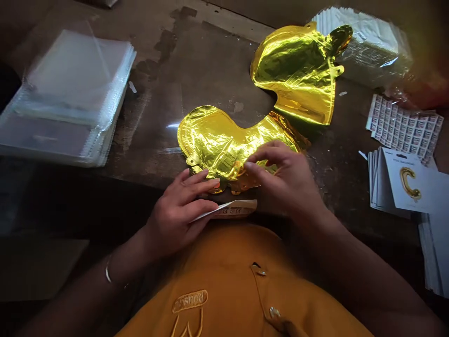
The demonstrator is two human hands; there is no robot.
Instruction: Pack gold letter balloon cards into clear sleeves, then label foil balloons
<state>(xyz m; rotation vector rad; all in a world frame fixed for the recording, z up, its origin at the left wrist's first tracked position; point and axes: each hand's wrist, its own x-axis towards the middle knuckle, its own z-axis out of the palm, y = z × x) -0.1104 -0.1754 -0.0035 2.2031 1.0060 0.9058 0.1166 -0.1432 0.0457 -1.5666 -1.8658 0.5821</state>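
Note:
A shiny gold foil balloon, curved and flat, lies on the dark table, its lower end near its front edge. My left hand holds a white label sheet between thumb and fingers, while its other fingertips rest by the balloon's lower edge. Over the balloon's lower part is my right hand, with thumb and forefinger brought close together; whatever is between them is too small to make out.
Clear plastic sleeves are stacked at the left. At the back right is a plastic-wrapped white stack. Sticker sheets and folded cards with a gold C lie at the right. The dark table has worn patches.

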